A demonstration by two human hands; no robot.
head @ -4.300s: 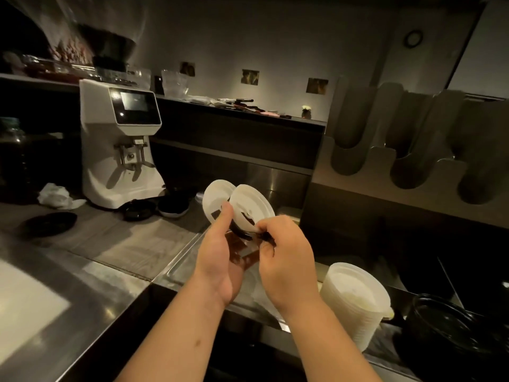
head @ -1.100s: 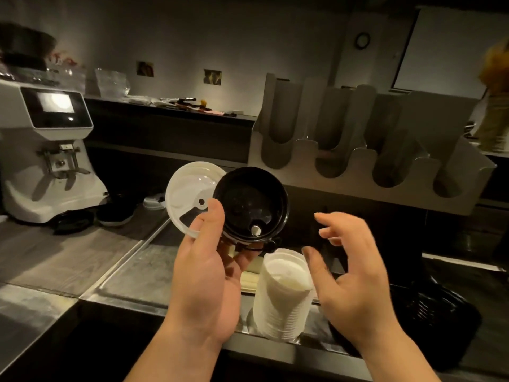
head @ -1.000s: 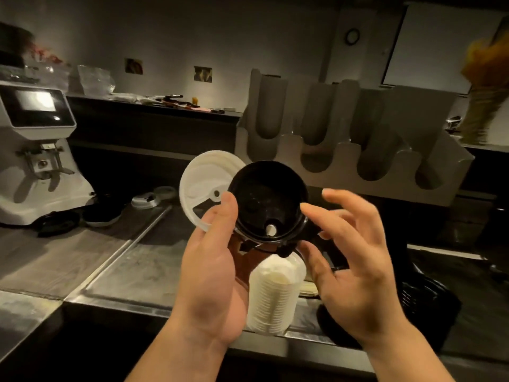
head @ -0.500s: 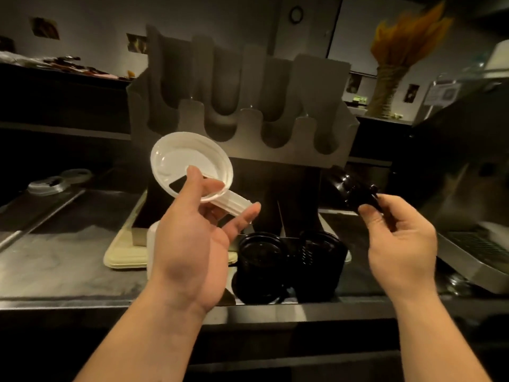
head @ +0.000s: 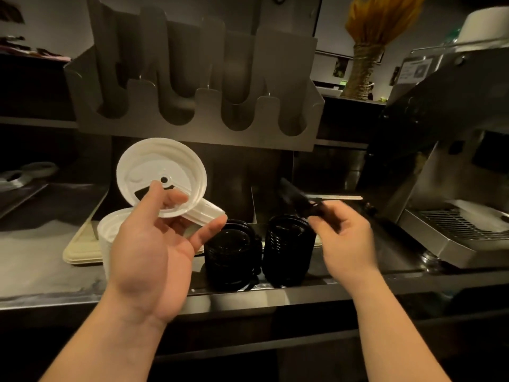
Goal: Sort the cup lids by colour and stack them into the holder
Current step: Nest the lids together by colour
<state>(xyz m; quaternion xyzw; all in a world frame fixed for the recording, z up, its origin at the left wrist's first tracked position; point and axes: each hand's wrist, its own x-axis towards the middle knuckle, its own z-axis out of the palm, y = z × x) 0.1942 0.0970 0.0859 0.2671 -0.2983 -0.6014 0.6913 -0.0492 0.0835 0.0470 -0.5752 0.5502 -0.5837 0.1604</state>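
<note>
My left hand (head: 154, 244) holds white lids (head: 157, 172), the thumb pinching the upper one, a second edge sticking out toward the right under it. My right hand (head: 341, 238) pinches a black lid (head: 296, 199), tilted just above the right of two stacks of black lids (head: 287, 246), the other black stack (head: 231, 255) beside it. A stack of white lids (head: 110, 230) stands behind my left hand, partly hidden. The grey lid holder (head: 192, 86) with several U-shaped slots hangs above the counter.
A cream tray (head: 80, 252) lies under the white stack. An espresso machine (head: 451, 172) with a drip grate fills the right side. More lids (head: 24, 173) lie at far left. A dried yellow bouquet (head: 371, 31) stands behind. The steel counter edge (head: 248, 296) runs across the front.
My right hand took the black lid off my left hand's bundle and has carried it down to the right black stack. The view swung right; my left hand keeps the white lids.
</note>
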